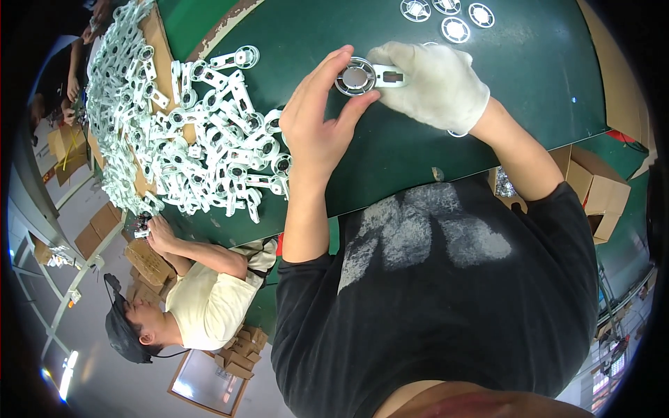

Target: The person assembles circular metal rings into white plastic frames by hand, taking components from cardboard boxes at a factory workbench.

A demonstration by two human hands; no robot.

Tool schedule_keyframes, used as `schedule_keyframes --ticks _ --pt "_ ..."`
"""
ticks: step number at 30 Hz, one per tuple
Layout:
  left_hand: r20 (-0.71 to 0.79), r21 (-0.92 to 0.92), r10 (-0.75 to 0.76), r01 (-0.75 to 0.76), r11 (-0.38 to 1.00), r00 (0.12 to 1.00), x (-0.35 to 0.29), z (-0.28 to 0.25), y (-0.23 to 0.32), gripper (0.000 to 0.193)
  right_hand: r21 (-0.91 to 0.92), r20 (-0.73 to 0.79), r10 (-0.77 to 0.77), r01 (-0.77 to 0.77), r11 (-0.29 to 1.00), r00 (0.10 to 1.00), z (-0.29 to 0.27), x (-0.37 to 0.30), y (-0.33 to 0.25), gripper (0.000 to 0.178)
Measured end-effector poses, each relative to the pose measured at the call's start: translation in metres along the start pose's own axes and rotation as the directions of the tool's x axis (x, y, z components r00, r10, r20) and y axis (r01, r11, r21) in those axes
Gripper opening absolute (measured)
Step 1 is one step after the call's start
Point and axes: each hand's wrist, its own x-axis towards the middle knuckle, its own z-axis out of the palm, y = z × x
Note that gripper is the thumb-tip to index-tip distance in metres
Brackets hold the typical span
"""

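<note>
A white plastic part with a round, ring-shaped head and a slotted handle [389, 76] is held between my hands above the green table. My bare left hand [313, 118] grips the round head by its rim, thumb below and fingers above. Closed round the handle end is my right hand [439, 87], in a white glove, which hides that end. The edge of a round piece [457, 133] peeks out below the glove. To the left, many similar white parts [216, 143] lie in a heap. Several round spoked covers [456, 30] lie beyond my right hand.
The green table [543, 76] curves around me. Cardboard boxes [599, 182] stand at the right, beside the table edge. At the left, a co-worker in a cap and a pale shirt [212, 306] handles a small part by the heap. Another person's hands [72, 90] show at the far left.
</note>
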Motion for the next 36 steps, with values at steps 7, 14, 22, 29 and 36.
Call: schedule_keyframes --ticks 7,14,22,29,36 --pt "0.134 -0.014 0.217 -0.218 0.976 0.967 0.003 -0.016 0.006 0.053 0.558 0.675 -0.085 -0.432 0.709 0.733 -0.021 0.015 -0.002 0.051" --pt "0.178 -0.457 -0.034 0.113 0.882 0.983 0.005 -0.008 0.014 0.056 0.393 0.287 -0.032 -0.087 0.916 0.957 0.009 -0.001 -0.001 0.049" --pt "0.183 -0.476 -0.072 0.153 0.866 0.98 0.004 -0.003 0.014 0.028 0.104 0.072 -0.176 0.168 0.98 0.982 0.021 -0.011 0.0 0.031" --pt "0.3 -0.207 -0.117 0.184 0.961 0.947 0.037 -0.019 0.0 0.021 0.123 0.168 0.08 -0.102 0.987 0.983 0.005 -0.004 -0.007 0.04" --pt "-0.022 -0.296 -0.511 0.483 0.824 0.859 0.108 -0.069 -0.066 0.038 0.327 0.025 0.164 -0.163 0.931 0.986 0.006 0.003 -0.002 0.047"
